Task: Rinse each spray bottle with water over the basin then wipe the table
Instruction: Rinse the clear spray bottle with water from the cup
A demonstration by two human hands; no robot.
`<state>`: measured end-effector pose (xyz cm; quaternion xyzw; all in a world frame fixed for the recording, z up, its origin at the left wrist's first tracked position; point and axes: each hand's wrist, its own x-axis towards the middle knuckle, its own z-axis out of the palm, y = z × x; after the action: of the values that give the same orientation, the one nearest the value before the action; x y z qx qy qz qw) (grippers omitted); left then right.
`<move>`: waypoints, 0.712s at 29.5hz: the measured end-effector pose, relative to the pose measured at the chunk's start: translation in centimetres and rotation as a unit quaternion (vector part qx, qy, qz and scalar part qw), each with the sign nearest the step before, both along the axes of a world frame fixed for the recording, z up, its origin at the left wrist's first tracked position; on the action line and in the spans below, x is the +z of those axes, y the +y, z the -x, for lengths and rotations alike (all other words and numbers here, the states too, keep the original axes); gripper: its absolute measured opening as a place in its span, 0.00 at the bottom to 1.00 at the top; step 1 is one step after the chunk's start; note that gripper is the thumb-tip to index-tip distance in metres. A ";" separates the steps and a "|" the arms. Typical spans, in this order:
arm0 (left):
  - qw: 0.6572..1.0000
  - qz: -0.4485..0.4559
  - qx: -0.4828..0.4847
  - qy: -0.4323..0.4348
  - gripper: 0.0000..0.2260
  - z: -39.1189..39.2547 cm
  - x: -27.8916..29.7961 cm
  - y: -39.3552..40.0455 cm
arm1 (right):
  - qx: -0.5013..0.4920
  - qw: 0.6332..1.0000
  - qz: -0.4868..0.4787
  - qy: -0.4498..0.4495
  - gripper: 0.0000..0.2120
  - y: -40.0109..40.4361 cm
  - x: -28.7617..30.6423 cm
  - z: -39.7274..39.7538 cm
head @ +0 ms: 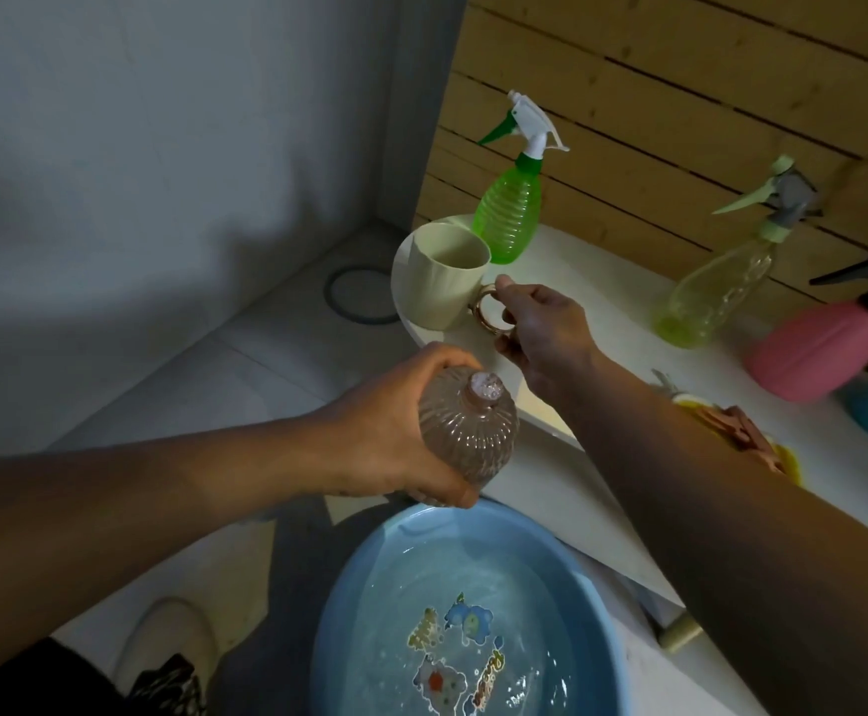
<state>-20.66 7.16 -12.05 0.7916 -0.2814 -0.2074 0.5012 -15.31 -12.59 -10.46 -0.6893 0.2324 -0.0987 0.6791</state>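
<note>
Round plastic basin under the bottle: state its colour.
Light blue basin, cartoon stickers inside; head view.

Left hand (395,431) gripping, right hand (540,328) pinching.

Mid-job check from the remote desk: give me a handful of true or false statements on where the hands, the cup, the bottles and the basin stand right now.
1. The left hand grips an uncapped clear bottle. True.
2. The right hand holds the green spray bottle. False: it holds the handle of the cream cup; the green bottle stands untouched behind the cup.
3. The blue basin holds water. True.
4. The pink spray bottle lies in the basin. False: it stands on the white table at the right.
5. The cup is being tipped over the bottle. False: it is upright at the table's edge.
</note>
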 end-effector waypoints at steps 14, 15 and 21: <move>1.000 -0.008 -0.002 -0.020 0.46 -0.6 -0.3 -0.2 | 0.030 0.971 0.237 0.029 0.19 -1.8 4.0 1.9; 1.000 -0.005 0.002 -0.020 0.45 -0.6 -0.3 -0.4 | 0.034 0.953 0.301 0.026 0.16 -3.0 4.9 2.5; 1.000 0.029 -0.001 -0.002 0.43 0.1 0.2 -2.4 | 0.029 0.832 0.515 0.202 0.15 -13.2 8.7 7.5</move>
<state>-20.72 4.79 -11.81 0.7769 -0.2892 -0.1976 0.5232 -22.86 -25.79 -1.80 -0.9503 0.2600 -0.0429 0.1657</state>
